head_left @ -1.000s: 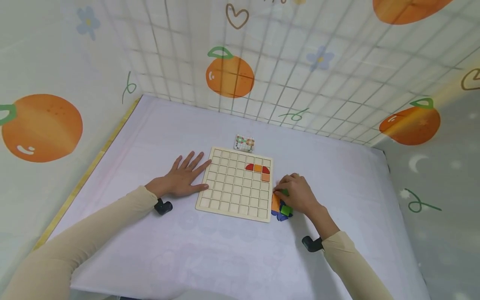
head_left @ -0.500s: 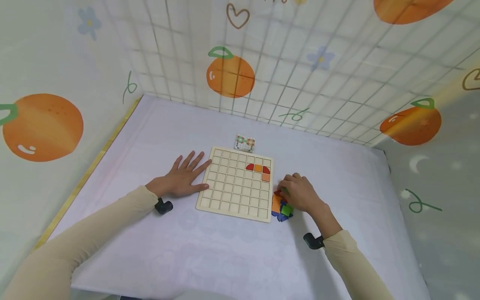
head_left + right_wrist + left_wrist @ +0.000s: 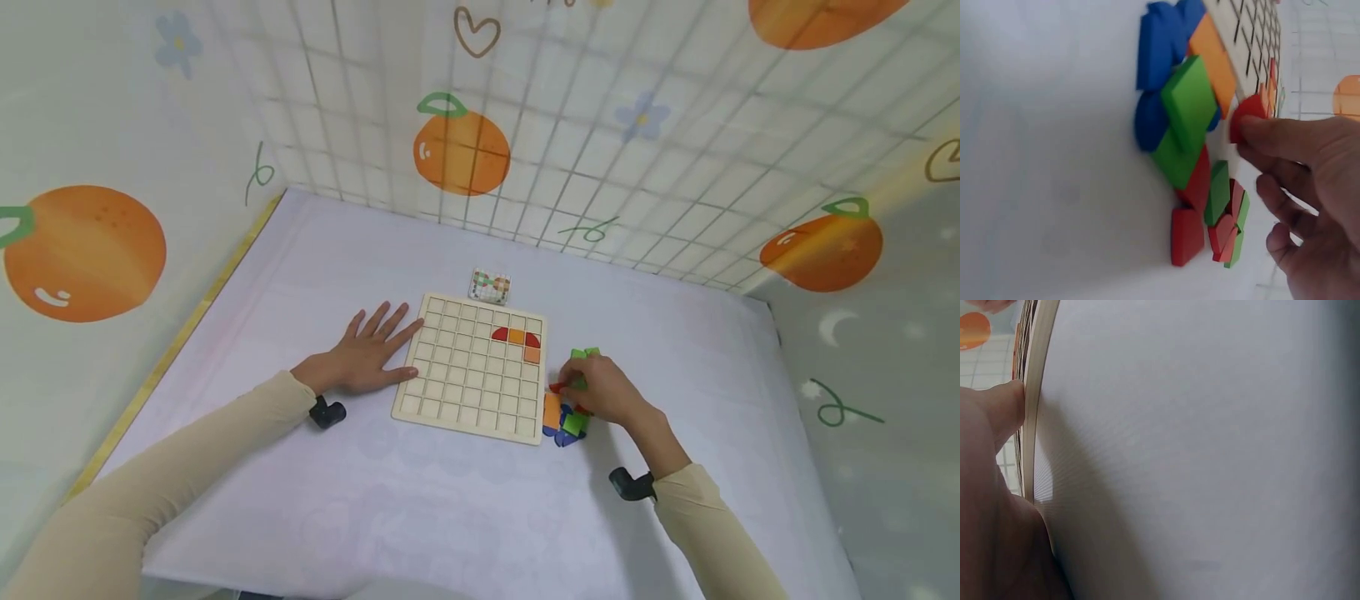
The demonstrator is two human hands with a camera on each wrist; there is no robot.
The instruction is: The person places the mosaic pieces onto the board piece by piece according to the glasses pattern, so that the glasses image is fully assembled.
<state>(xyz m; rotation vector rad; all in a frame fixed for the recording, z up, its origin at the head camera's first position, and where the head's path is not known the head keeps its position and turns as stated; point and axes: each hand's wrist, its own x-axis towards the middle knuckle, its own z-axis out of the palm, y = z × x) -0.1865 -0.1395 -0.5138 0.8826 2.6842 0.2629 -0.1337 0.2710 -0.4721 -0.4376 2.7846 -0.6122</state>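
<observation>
Two green pieces (image 3: 577, 354) now show beyond the right hand (image 3: 609, 390).

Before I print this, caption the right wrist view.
Right hand pinches a red piece beside a pile of blue, green, orange and red pieces near a gridded board.

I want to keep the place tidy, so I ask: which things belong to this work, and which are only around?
Of the work:
board
red piece, in the right hand
placed pieces
loose pieces beside the board
card, probably a pattern guide

Only around:
cloth
backdrop
wrist devices, worn
</observation>
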